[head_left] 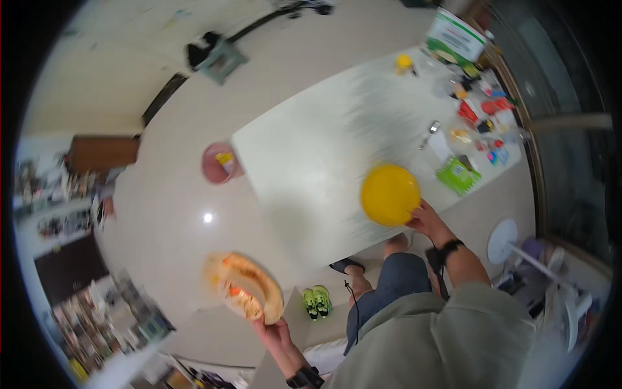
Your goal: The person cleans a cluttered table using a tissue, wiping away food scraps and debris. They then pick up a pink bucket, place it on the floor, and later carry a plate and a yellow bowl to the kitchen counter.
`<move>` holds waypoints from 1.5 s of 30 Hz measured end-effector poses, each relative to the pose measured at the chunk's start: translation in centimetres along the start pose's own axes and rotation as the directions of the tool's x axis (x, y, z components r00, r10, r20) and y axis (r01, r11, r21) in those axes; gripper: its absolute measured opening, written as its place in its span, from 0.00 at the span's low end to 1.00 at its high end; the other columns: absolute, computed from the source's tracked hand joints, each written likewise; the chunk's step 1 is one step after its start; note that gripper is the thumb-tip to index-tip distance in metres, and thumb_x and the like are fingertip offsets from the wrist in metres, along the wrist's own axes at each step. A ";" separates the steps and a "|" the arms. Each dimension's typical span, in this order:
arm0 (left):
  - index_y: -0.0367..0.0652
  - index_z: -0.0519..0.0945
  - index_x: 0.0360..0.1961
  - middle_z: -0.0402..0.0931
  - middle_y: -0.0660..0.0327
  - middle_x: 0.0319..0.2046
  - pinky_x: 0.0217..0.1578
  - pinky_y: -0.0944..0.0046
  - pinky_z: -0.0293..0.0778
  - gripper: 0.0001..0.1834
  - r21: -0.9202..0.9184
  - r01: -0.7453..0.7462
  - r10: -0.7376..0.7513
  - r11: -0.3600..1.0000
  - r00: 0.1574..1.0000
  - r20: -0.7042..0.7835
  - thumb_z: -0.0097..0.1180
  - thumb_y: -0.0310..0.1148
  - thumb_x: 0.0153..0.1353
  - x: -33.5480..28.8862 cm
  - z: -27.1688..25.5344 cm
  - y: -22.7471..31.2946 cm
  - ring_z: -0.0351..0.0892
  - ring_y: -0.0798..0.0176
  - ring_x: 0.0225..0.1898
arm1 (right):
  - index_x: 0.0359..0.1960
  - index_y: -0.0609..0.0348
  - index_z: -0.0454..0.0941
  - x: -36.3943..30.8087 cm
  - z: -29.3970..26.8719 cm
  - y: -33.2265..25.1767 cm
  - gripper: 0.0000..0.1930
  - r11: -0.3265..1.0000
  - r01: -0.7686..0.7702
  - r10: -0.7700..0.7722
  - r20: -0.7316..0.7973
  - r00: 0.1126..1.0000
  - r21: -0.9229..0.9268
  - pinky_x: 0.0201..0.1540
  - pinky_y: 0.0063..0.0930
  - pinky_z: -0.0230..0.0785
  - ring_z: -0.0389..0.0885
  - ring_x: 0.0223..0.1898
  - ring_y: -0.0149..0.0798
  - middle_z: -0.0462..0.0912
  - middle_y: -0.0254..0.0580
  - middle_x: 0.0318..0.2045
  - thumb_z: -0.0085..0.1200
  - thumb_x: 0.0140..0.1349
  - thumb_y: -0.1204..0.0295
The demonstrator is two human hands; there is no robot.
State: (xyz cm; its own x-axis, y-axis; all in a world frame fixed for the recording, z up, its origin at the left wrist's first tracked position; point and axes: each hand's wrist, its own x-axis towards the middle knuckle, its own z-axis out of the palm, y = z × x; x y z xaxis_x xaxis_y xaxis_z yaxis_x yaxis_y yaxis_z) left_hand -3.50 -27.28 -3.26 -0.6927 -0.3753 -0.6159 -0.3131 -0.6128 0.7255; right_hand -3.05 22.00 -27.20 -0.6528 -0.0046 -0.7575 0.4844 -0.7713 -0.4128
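My left hand [273, 333], out past the table's near left corner, is closed on the rim of a peach-coloured round bowl or basket [275, 301]. That vessel is tilted and smeared by motion; whitish and orange-red bits show inside it, too blurred to name. At the table's near edge, my right hand [424, 219] grips the lower right rim of a round yellow dish [389, 194]; whether it is a plate or a shallow bowl I cannot tell. The dish is over the white table [304, 162], and I cannot tell if it touches the top.
A green packet [459, 175] and a small metal tool [429, 135] lie right of the dish. Bottles and wrappers crowd the table's right end, near a white-green box [455, 37]. A pink bin [218, 163] stands left of the table; green shoes [317, 303] are on the floor.
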 end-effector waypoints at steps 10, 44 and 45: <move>0.43 0.71 0.50 0.78 0.57 0.42 0.33 0.64 0.83 0.16 -0.164 -0.179 0.173 0.970 0.984 -0.052 0.50 0.23 0.59 -3.5 -11.5 8.7 0.81 0.64 0.35 | 0.49 0.52 0.67 -15.2 13.3 4.7 0.21 0.988 0.055 -0.057 -0.012 0.998 -0.145 0.29 0.26 0.74 0.71 0.22 0.28 0.74 0.34 0.30 0.43 0.53 0.83; 0.50 0.72 0.43 0.76 0.68 0.30 0.18 0.77 0.69 0.13 -0.244 -0.490 0.319 0.837 0.799 -0.510 0.51 0.27 0.56 20.8 -32.5 44.4 0.75 0.72 0.22 | 0.55 0.56 0.65 2.6 81.0 25.7 0.24 0.879 0.044 0.281 0.589 0.758 -0.475 0.38 0.32 0.82 0.84 0.33 0.34 0.80 0.38 0.39 0.45 0.54 0.80; 0.50 0.72 0.44 0.76 0.68 0.31 0.18 0.77 0.69 0.13 -0.239 -0.492 0.314 0.837 0.790 -0.527 0.51 0.27 0.56 22.2 -32.7 45.7 0.75 0.72 0.23 | 0.55 0.56 0.65 3.0 82.8 26.0 0.24 0.882 0.046 0.264 0.572 0.777 -0.469 0.38 0.33 0.82 0.84 0.34 0.34 0.80 0.39 0.40 0.45 0.54 0.80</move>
State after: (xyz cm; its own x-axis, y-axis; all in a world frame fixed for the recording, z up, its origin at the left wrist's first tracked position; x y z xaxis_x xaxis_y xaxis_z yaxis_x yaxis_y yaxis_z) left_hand -11.90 -86.35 6.16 -0.3028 -0.8553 -0.4205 0.2338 -0.4944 0.8372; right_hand -40.61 -50.75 1.66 -0.7122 -0.5711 -0.4082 0.6707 -0.3821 -0.6358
